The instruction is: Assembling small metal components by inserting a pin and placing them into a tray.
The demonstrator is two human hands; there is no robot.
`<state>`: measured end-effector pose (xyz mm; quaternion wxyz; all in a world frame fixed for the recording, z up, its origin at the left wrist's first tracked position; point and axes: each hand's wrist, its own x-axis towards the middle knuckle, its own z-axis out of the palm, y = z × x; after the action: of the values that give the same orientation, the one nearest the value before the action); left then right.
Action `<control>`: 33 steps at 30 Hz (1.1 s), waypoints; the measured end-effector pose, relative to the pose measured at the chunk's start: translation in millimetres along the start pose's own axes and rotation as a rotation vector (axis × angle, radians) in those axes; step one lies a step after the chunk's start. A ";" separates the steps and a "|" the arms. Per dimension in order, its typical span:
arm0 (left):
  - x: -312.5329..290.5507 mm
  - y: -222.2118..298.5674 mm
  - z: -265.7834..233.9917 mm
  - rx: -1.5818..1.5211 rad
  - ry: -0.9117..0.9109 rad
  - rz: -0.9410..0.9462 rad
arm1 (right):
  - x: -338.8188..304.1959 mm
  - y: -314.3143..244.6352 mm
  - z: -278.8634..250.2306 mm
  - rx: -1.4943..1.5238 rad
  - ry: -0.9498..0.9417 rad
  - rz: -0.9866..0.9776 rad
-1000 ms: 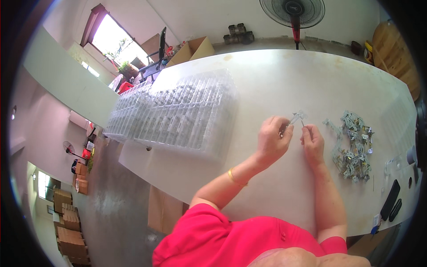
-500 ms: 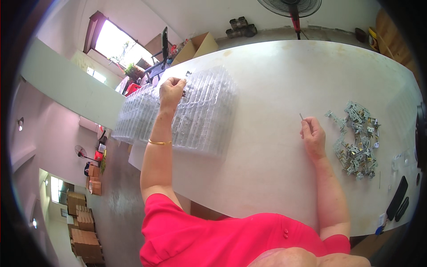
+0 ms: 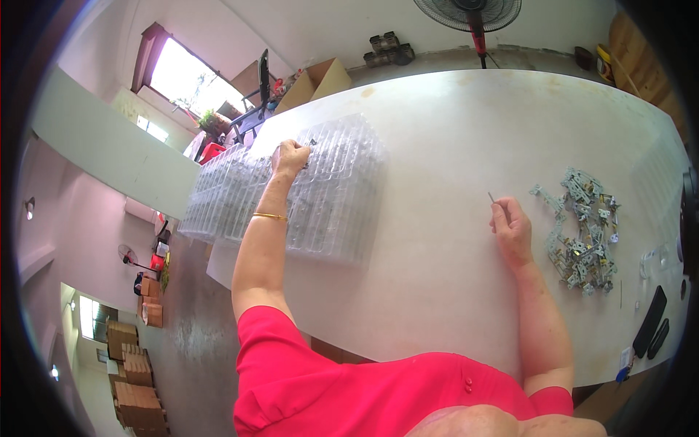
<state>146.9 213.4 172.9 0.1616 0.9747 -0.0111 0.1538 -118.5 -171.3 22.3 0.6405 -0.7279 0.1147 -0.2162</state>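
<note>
My left hand [image 3: 291, 157] is stretched over a stack of clear plastic trays [image 3: 338, 189] with many narrow compartments. Its fingers are pinched, and a small dark part [image 3: 313, 142] pokes out past the fingertips; its exact kind is too small to tell. My right hand [image 3: 512, 231] rests above the white table, closed around a short thin metal rod [image 3: 491, 197] that points up and left. Right of that hand lies a heap of small metal brackets [image 3: 586, 240] with brass-coloured bits, tangled together.
The trays stand at the left side of the white table [image 3: 437, 291]. At the right edge are a black flat case [image 3: 649, 320], a thin stick [image 3: 621, 294] and clear plastic pieces [image 3: 655, 258]. Behind the table stand a fan [image 3: 477, 29] and an open cardboard box [image 3: 317, 84].
My left hand has come slightly nearer and to the right over the trays, the dark part moving with it. My right hand stays almost in place, with the rod tilted slightly more left.
</note>
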 end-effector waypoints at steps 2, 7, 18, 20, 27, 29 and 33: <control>0.0 0.8 -0.2 0.015 -0.038 0.001 | -0.6 -3.9 1.4 0.025 -0.001 0.015; 8.1 -8.5 5.8 0.062 -0.020 -0.003 | -0.4 -6.2 2.6 0.021 -0.002 0.012; 0.6 14.7 2.2 0.179 -0.116 -0.001 | -5.3 -2.5 -1.9 0.003 0.027 0.021; 4.7 11.0 2.7 0.264 -0.036 -0.012 | -5.9 -5.9 -1.5 -0.081 0.014 -0.010; -73.0 144.6 -8.9 0.127 0.033 0.495 | -5.4 -5.7 6.1 -0.236 -0.063 -0.177; -104.2 188.3 3.4 -0.145 -0.028 0.779 | -7.4 -0.4 7.4 -0.259 -0.061 -0.295; -158.8 263.3 46.2 -0.266 -0.136 1.095 | -12.6 5.1 6.1 -0.313 -0.087 -0.407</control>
<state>-9.5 -55.2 165.2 0.1786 0.8057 -0.5448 0.1491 -126.2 -161.1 14.7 0.4677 -0.8350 -0.0298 -0.2885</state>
